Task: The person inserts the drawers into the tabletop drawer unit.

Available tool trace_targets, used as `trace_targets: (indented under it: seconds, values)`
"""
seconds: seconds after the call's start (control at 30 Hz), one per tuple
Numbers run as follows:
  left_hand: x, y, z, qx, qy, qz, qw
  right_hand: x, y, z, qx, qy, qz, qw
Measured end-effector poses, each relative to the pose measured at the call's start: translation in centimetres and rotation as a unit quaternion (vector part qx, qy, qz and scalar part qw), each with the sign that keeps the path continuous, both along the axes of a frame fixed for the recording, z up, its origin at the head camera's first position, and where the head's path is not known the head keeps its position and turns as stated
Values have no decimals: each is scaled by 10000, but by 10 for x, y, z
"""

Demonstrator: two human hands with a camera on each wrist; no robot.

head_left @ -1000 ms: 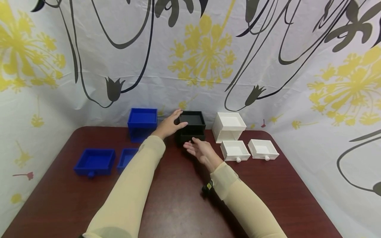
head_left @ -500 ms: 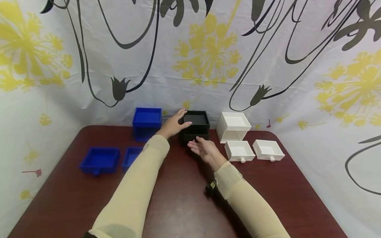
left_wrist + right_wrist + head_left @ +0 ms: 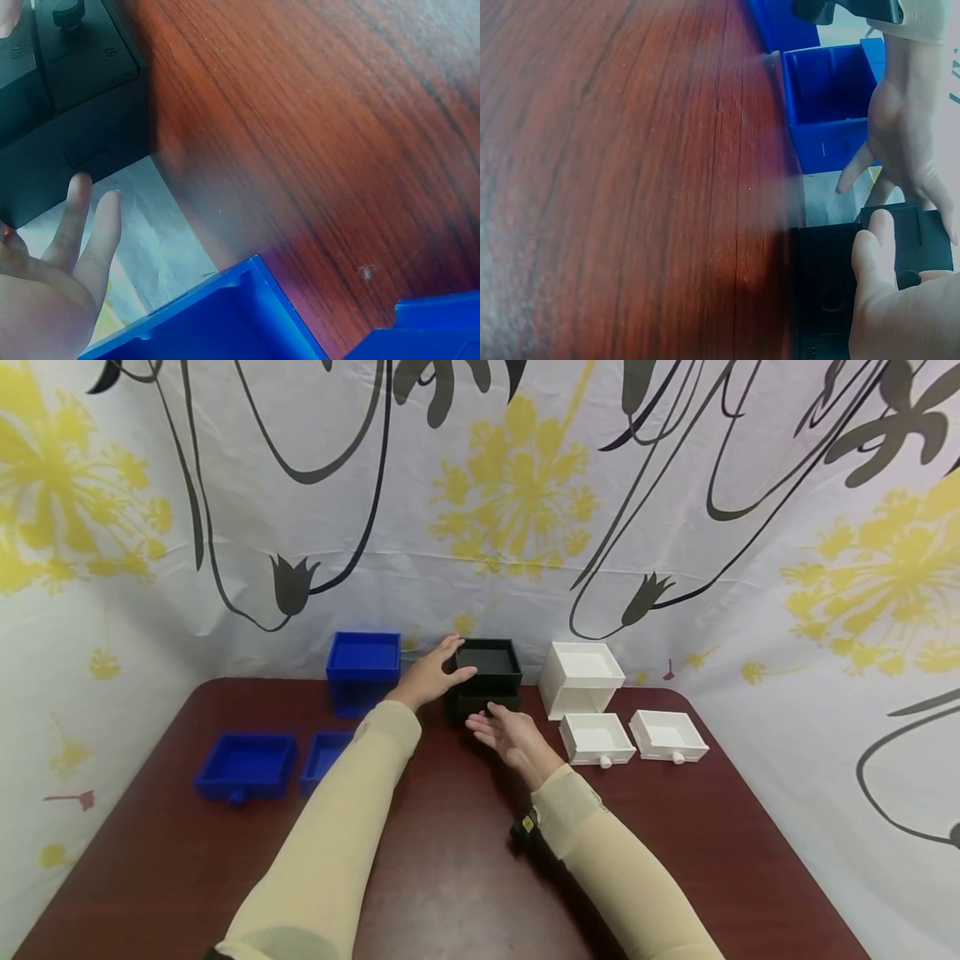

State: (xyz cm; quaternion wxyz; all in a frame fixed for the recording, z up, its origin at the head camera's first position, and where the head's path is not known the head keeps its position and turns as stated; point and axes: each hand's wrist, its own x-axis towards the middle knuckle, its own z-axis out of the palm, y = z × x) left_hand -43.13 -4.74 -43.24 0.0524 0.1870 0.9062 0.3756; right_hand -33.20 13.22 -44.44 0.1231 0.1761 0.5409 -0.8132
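A small black drawer cabinet [image 3: 487, 657] stands at the back middle of the table. My left hand [image 3: 432, 675] lies along its left side, fingers spread and thumb over the near top edge. The left wrist view shows two straight fingertips [image 3: 79, 187] at the cabinet's dark side wall and a black knob [image 3: 69, 13] on its front. My right hand [image 3: 512, 735] is in front of the cabinet's lower part, fingers extended. In the right wrist view two fingers [image 3: 876, 232] overlap the cabinet's front, and a second black knob [image 3: 909, 279] shows beside them.
Left of the cabinet stands a blue cabinet [image 3: 365, 652] with two loose blue drawers, one larger [image 3: 249, 760] and one partly behind my left sleeve [image 3: 324, 756]. On the right are a white cabinet [image 3: 581, 664] and two white drawers, nearer [image 3: 597, 732] and farther right [image 3: 667, 731]. Patterned cloth [image 3: 450, 585] hangs behind.
The head view shifts slightly sideways and back. Both hands keep about the same place at the black cabinet, and the drawers around it stay put.
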Motion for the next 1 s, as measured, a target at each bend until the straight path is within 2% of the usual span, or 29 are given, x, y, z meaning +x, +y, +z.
trace_targets:
  seconds: [0.2, 0.47, 0.7, 1.0]
  values:
    - [-1, 0, -1, -53, -31, 54, 10000, -3, -2, -1, 77, -43, 9, 10000]
    - [0, -1, -1, -3, -24, -89, 10000, -5, -1, -2, 54, -46, -47, 10000]
    - [1, -1, 2, 62, -54, -96, 9999, -7, -1, -2, 19, -26, -60, 10000]
    - [-1, -3, 0, 18, -23, -95, 10000, -8, -2, -1, -27, -63, -42, 10000]
